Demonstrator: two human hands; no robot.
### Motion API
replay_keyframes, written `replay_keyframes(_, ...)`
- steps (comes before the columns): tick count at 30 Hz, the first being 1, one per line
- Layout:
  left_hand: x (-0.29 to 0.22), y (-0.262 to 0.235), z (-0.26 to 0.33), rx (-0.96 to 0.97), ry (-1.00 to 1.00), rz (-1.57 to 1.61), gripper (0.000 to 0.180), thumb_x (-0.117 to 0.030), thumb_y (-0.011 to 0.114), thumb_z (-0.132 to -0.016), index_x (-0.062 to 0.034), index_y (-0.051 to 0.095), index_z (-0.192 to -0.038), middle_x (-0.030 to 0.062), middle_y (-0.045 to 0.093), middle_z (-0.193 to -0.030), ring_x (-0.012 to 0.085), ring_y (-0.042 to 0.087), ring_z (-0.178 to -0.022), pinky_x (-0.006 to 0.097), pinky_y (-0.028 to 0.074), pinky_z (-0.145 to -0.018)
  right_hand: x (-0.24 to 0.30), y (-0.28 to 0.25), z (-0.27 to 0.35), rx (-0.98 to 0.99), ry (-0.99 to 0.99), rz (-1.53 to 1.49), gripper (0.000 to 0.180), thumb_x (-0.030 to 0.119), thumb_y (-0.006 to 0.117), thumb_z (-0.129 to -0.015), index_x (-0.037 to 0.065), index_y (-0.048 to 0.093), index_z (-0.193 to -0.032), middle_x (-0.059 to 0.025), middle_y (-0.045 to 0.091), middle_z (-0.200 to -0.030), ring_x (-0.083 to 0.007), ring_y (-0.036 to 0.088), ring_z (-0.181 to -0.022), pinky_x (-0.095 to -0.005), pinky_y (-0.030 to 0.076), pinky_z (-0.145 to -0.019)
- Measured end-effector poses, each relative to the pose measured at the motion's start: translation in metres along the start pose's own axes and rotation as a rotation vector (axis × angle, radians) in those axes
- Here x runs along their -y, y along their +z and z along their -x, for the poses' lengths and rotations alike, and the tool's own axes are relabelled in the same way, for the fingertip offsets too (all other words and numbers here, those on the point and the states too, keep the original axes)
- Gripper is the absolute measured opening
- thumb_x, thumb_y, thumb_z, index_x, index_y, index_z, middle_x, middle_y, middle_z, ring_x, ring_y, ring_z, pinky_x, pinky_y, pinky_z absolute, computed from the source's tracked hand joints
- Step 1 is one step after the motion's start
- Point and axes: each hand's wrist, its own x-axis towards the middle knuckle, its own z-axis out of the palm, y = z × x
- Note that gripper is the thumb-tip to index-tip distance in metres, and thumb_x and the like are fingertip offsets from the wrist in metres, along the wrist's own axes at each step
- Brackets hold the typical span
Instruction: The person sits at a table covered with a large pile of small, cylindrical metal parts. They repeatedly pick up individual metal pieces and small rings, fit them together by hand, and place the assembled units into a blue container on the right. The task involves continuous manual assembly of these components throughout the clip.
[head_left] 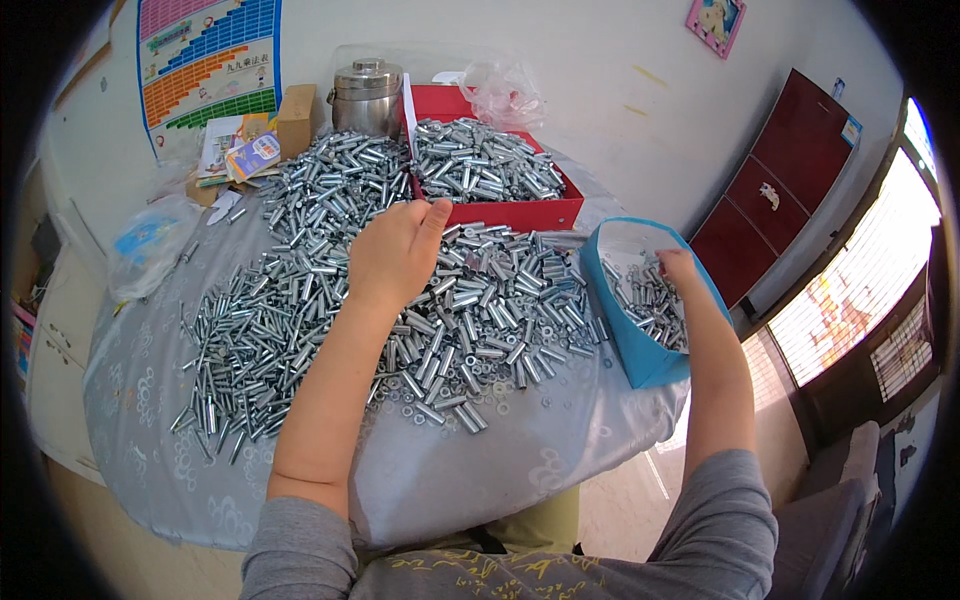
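My left hand (398,252) is closed, thumb on top, above a large heap of silvery metal sleeves (440,330) spread over the table. Its curled fingers hide whatever they hold. Over at the right, my right hand (679,267) reaches into a blue open-topped container (640,358), just above the small metal fasteners (650,310) inside. Its fingers are curled together, and what is between them is too small to make out. Loose washers (470,378) lie among the sleeves toward the near side of the heap.
A red box (520,215) full of metal fasteners stands at the back, near a steel pot (367,98). Booklets (235,150), a cardboard box (296,120) and a plastic bag (150,240) sit at the left. A grey cloth (420,480) covers the round-edged table.
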Motion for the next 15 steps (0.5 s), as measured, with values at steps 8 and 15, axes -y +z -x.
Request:
replay_keyframes(8,-0.003,0.005,0.002,-0.03,0.056,0.09,0.054,-0.048,0.027,-0.091,-0.0037,0.058,-0.092,0.0174,0.057,-0.083,0.035,0.055,-0.081,0.042,0.043,-0.073,0.16,0.011,0.098,0.276,-0.417,-0.62,0.022,0.017,0.043,-0.088,0.003,0.059,-0.093,-0.0003,0.051,-0.067,-0.008,0.047,-0.06,-0.0219,0.04,-0.056)
replay_keyframes(15,-0.006,0.0,0.001,-0.13,0.061,0.411,0.062,-0.053,0.019,-0.09,-0.0029,0.053,-0.104,0.014,0.06,-0.08,0.031,0.057,-0.077,0.037,0.043,-0.068,0.278,0.107,0.228,0.737,-0.65,-0.926,0.017,0.019,0.046,-0.088,0.005,0.055,-0.094,0.0004,0.052,-0.084,-0.0064,0.049,-0.069,-0.0204,0.041,-0.065)
